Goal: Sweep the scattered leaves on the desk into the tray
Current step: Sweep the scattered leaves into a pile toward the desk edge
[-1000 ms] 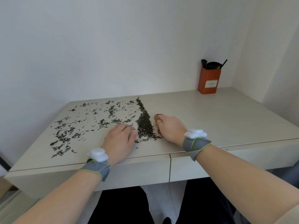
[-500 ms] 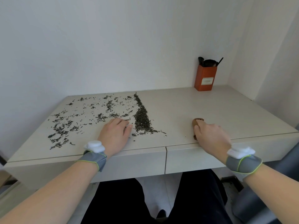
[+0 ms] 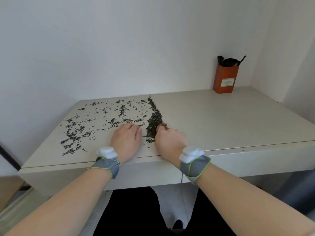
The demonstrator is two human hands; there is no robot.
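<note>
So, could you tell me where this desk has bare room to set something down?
Bare: the right half of the desk, from the leaf ridge to the orange box. Crowded: scattered leaves cover the left half; the left hand and the right hand, gripping a brown tool, fill the front centre.

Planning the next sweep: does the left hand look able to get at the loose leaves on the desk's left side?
Likely yes: the left hand rests flat on the desk beside the loose leaves, with nothing between them.
</note>
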